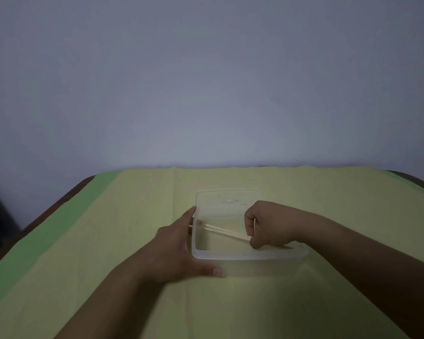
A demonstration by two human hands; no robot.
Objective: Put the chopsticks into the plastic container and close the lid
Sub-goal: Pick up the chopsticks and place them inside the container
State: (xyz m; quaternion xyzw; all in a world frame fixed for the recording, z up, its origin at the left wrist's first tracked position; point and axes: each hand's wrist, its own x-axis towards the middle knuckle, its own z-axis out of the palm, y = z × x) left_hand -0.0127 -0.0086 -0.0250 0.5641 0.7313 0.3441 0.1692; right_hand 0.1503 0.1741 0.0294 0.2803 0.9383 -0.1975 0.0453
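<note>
**Chopsticks in open container, both hands at the box**

Forearms enter from the bottom edge, one on each side, over a yellow tablecloth [137,241] with a green stripe [66,216] down its left part. Dim light; fine detail is poor.

Left hand [176,248]: lies open and flat against the left outer wall of the plastic container [245,255], palm toward the box. Thumb stretched along the cloth just beside the near wall, fingers extended along the left side up to the far left corner. It grips nothing; it only rests against the box.

Right hand [267,225]: above the right half of the container, curled closed, knuckles up. Thumb and fingers are pinched around the right end of the chopsticks [227,232].

Chopsticks: two pale sticks, side by side and touching or nearly so, lying inside the container. They run diagonally, from near the far left inner corner toward the near right. Whether their left tips touch the floor of the box cannot be told.

Container: clear, rectangular, open at the top, standing on the cloth near the table's middle.

Lid [224,200]: clear, lying just behind the container, its near edge at the box's far wall; flat or tilted cannot be told.

Beyond: dark table edge [59,204] showing outside the cloth, then a plain grey wall [206,81].
</note>
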